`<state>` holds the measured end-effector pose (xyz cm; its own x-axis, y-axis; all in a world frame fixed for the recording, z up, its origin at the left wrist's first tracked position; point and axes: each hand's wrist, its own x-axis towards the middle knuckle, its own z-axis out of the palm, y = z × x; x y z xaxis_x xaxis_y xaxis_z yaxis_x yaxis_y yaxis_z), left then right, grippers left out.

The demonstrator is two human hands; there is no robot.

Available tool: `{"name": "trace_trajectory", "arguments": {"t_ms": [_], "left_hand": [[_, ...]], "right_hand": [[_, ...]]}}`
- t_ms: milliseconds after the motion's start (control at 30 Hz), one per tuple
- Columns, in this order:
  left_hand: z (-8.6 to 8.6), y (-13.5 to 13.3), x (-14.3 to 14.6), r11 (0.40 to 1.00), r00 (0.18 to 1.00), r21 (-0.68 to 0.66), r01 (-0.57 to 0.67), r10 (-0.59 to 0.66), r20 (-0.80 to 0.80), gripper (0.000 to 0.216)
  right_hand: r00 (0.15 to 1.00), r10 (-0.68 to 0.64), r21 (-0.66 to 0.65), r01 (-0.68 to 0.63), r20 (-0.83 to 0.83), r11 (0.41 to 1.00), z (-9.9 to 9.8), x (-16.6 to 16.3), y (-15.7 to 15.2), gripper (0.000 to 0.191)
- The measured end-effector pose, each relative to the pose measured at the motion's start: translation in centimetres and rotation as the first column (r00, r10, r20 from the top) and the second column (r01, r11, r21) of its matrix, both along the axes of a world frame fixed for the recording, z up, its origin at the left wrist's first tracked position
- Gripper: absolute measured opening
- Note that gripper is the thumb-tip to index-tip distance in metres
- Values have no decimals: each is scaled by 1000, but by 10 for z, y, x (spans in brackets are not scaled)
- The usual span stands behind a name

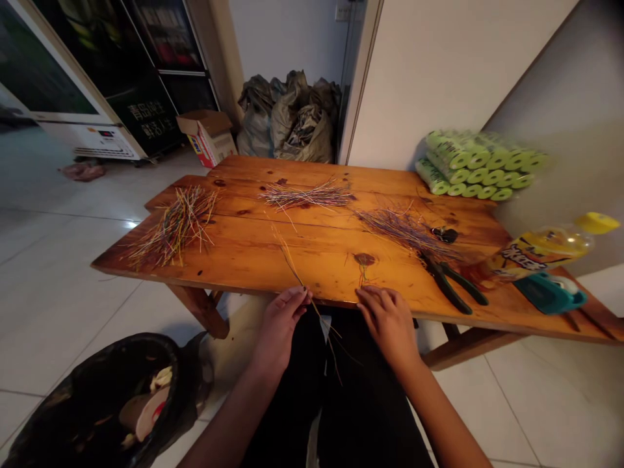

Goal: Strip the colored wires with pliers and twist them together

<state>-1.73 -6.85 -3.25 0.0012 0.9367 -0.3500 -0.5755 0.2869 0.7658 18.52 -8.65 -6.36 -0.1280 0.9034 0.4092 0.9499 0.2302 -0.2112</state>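
Forearms (pixel 234 416) bare, left hand (pixel 283 318) pinching thin wires (pixel 294 268), right hand (pixel 389 318) at grained table (pixel 244 250), grip unclear

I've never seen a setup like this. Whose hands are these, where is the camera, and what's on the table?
There is no robot here: these are a person's two bare hands, seen by one camera worn on the head, looking forward and down. The left hand pinches a few thin strands. The right hand is at the table edge by a small tuft; whether it grips it is unclear. The wooden table also bears three loose strand piles, pliers, a yellow-capped bottle and green-wrapped rolls.
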Motion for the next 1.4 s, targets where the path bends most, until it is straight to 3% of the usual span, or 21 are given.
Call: {"name": "trace_trajectory", "arguments": {"t_ms": [367, 433, 500, 567, 667, 733, 800, 933, 1067, 1233, 1400], "left_hand": [[-5, -8, 11, 988, 989, 52, 142, -139, -59, 9], [-6, -9, 11, 987, 987, 62, 151, -147, -67, 8], [-7, -9, 11, 987, 986, 61, 151, -146, -78, 9], [-6, -10, 12, 987, 985, 57, 150, -144, -92, 9], [-4, -11, 16, 985, 978, 65, 157, -146, -146, 9], [-1, -12, 19, 981, 967, 84, 175, -156, -202, 11], [1, -13, 22, 973, 955, 106, 203, -173, -240, 11], [6, -17, 24, 951, 937, 124, 283, -247, -247, 8], [5, -19, 23, 934, 928, 122, 337, -308, -209, 10], [3, -21, 24, 938, 937, 96, 333, -319, -139, 14], [5, -23, 26, 937, 935, 89, 338, -323, -148, 14]], "right_hand": [[990, 132, 127, -125, -45, 984, -14, 2, -4, 19], [984, 138, 142, -121, -116, 982, -15, 2, -4, 18], [950, 113, 158, -69, -291, 985, -16, 0, -4, 15], [829, 15, 131, 71, -559, 989, -14, -3, -4, 10], [401, -141, -41, 247, -905, 968, -5, -12, -3, 11], [140, -154, -123, 208, -978, 970, 5, -19, -2, 14], [23, -137, -135, 87, -990, 987, 15, -27, -3, 14], [-46, -153, -145, -150, -987, 978, 31, -44, -8, 13], [-73, -181, -153, -289, -981, 945, 37, -54, -11, 15], [-92, -198, -147, -396, -976, 906, 40, -54, -10, 18], [-143, -251, -172, -417, -957, 893, 44, -53, -10, 23]]}}
